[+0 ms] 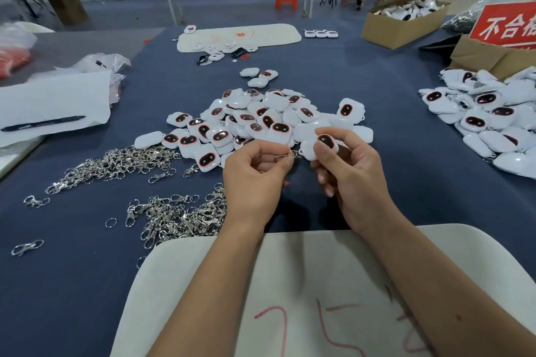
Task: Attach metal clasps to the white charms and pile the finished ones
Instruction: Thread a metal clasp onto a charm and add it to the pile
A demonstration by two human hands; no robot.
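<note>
A dark blue table (391, 113) carries a central heap of white charms (249, 122), with a second charm pile (490, 122) at its right edge. Loose metal clasps (139, 182) spread at left, near white paper (55, 101) holding a pen (43, 124); cardboard boxes (403, 23) sit far right.

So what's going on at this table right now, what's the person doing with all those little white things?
A person is fitting keychain hardware onto small white charms. The left hand pinches a metal clasp and brings it to the loop of one white charm held in the right hand. A pile of unfinished charms lies just ahead, loose clasps are heaped to the left, and a pile of charms with rings showing sits at the right. Whether the clasp is hooked on yet is too small to tell.
</note>
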